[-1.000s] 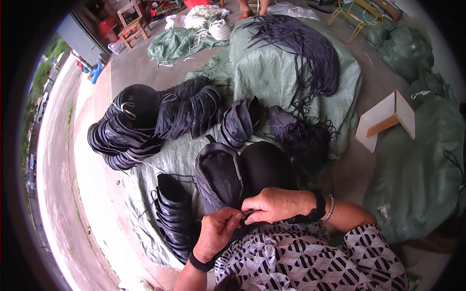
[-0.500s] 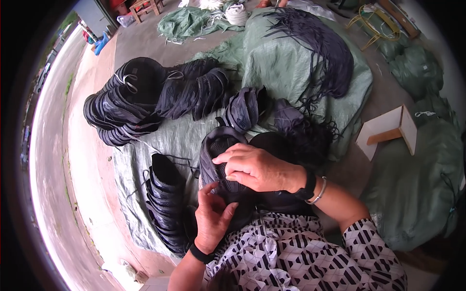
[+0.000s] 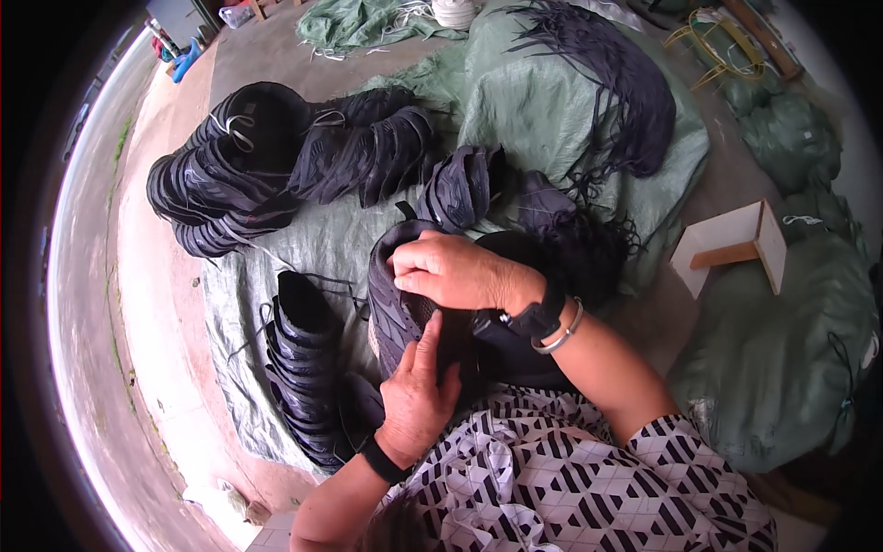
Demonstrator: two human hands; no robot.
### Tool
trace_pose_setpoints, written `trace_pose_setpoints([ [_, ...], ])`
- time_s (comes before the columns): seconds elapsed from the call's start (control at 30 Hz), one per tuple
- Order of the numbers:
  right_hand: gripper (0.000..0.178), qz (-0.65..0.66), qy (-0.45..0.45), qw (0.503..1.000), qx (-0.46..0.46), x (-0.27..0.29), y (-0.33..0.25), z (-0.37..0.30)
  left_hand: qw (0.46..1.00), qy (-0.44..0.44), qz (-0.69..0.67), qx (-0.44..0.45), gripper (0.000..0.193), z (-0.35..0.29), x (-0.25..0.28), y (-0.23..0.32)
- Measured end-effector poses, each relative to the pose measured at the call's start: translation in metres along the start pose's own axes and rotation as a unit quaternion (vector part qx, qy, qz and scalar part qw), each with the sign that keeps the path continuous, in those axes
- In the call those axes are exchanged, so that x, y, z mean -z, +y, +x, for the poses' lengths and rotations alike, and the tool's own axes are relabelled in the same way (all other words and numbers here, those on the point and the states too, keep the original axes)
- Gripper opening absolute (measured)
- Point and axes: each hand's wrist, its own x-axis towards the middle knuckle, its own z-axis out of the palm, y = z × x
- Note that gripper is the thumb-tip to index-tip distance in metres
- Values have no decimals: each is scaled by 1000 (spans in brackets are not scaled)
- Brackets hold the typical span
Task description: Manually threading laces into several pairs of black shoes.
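A dark grey shoe upper [image 3: 386, 317] lies across my lap, its collar facing away from me. My right hand [image 3: 455, 269] is over the upper's opening, fingers curled together in a pinch. Whatever they pinch is too small or hidden to make out. From the near side, my left hand [image 3: 416, 396] rests against the upper with its index finger stretched along the tongue area and the thumb apart. Left of the upper stands a stack of nested dark shoe uppers [image 3: 303, 368]. Loose dark laces [image 3: 326, 279] trail between that stack and the upper.
More bundled uppers [image 3: 230, 175] are piled at the far left on a green woven sheet [image 3: 244, 317]. A smaller upper bundle [image 3: 460, 189] lies ahead. Dark laces [image 3: 635, 101] drape over a green sack [image 3: 515, 110]. A white board piece [image 3: 727, 244] leans at right, beside stuffed green sacks [image 3: 763, 359].
My right hand has moved slightly left and up toward the collar, its fingers curling more tightly. My left index finger has straightened and slid up onto the upper. The view has shifted slightly.
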Motion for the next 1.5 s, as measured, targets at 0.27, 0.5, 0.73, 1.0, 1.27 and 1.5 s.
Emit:
trace_pose_setpoints([
  [0.27,17,173,93,978,-69,3,-15,-17,973,56,-215,55,81,-11,2,-18],
  [0.5,16,51,79,990,-106,-5,5,0,993,8,-119,24,81,3,2,-20],
  [0.73,14,288,333,883,-166,7,-22,-38,990,-33,-131,26,89,2,17,-23],
  [1.0,12,247,267,912,-188,-13,-17,-58,984,-163,3,74,103,32,47,-18],
  [1.27,10,84,288,948,-107,-14,-9,-46,962,-91,185,-178,102,52,59,-18],
  [1.5,11,-8,289,942,-169,-12,8,-18,963,-145,152,-167,91,74,56,-18],
])
